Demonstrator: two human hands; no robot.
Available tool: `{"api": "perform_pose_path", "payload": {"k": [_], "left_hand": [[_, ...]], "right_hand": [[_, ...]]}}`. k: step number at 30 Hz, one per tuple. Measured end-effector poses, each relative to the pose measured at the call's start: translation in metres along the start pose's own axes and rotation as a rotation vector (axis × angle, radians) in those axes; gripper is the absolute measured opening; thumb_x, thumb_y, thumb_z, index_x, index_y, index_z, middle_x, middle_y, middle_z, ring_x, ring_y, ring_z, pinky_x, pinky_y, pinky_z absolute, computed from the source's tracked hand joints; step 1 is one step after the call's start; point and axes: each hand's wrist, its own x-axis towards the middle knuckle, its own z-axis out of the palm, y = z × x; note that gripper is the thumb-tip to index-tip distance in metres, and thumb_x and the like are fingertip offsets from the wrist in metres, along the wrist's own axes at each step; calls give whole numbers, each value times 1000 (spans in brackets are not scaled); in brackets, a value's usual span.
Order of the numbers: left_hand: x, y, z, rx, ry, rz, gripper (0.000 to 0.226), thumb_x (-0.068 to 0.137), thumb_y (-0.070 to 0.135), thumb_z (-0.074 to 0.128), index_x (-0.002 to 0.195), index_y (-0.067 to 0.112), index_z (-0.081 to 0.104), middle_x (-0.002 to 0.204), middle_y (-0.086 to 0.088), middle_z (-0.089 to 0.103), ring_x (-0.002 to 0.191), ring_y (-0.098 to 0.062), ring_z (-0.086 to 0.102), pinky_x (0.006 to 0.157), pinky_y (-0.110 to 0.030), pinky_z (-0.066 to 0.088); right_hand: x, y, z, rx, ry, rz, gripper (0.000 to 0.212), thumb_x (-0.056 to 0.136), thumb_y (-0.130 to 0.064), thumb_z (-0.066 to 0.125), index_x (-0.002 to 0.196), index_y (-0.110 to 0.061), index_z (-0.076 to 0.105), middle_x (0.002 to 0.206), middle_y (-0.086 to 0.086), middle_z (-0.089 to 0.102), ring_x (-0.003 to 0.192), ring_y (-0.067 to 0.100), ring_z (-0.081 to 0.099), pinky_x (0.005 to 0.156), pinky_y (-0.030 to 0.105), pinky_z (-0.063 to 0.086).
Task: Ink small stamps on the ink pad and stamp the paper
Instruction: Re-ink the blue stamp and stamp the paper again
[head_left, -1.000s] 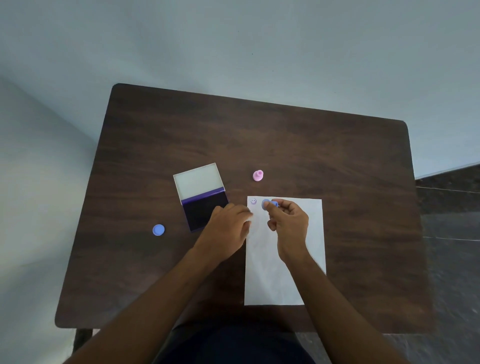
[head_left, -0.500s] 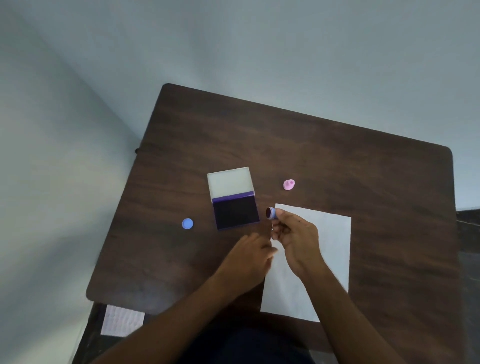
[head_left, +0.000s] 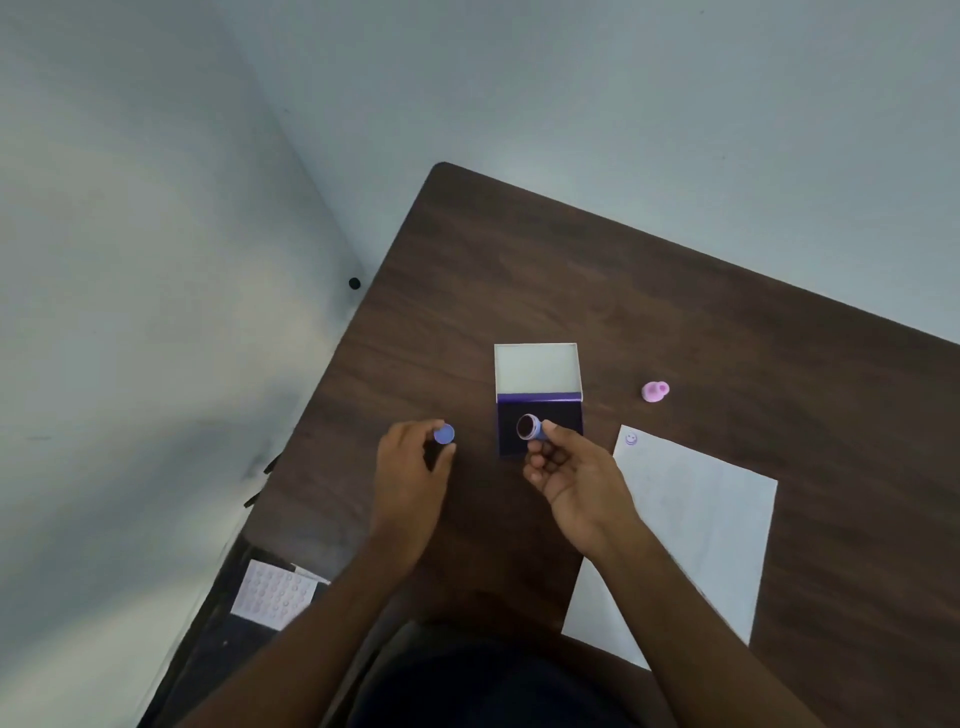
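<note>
Now, at the ink pad (head_left: 563, 418), with its white lid (head_left: 537, 369) flipped open at the far side so the dark ink is free to reach. Pinching 1 small blue stamp (head_left: 531, 428) in the right hand (head_left: 576, 483), between thumb and fingertips, just over the pad. Tipped on its side, with the dark round face turned up toward the eyes, likely to check how much ink is on it. Cannot tell if touching the ink or just above it. Over at the left hand (head_left: 410, 467), curled fingers and thumb pinching a round blue cap (head_left: 444, 434), close to the table (head_left: 519, 270); hard to say if lifted yet or not. Likely the lid for this stamp, so maybe time to close it up, or maybe just moving it out of the way. Lying to the right of the pad, near the right hand, the paper (head_left: 696, 519), put there so stamping is a short trip from the ink. Only 1 little smiley print (head_left: 631, 439) on it, up in the far left corner, so lots of white space left to fill. Waiting beyond the paper, well apart from both hands, 1 pink stamp (head_left: 655, 391), probably for a later turn.
</note>
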Motion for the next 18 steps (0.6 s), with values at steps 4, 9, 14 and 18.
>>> {"api": "perform_pose_path", "payload": {"k": [4,9,14,18], "left_hand": [[14,-13,6,85,-97,-93,50,87,30,67,134,23,51,126,1,50,116,-15,47,98,-29,45],[21,-16,14,115,-108,-46,46,83,26,72,127,21,59,120,0,51,113,-16,47,95,-24,40],[24,-15,14,35,-62,-80,32,82,26,73,113,20,66,113,2,58,101,-13,55,88,-22,45],[23,0,4,-130,-5,-182,30,81,28,75,109,22,67,98,14,65,83,2,59,74,-4,43]], "right_hand": [[4,5,6,1,-10,43,21,84,-13,67,102,-1,67,77,12,66,65,17,61,67,31,52],[5,9,9,-3,-14,62,16,84,-13,67,95,-1,70,76,12,65,64,17,60,64,30,51],[5,10,12,16,-3,57,24,84,-13,68,104,1,67,78,13,66,64,18,62,63,30,52],[6,10,15,29,10,57,29,82,-12,69,108,1,66,80,14,67,65,19,63,61,30,53]]}}
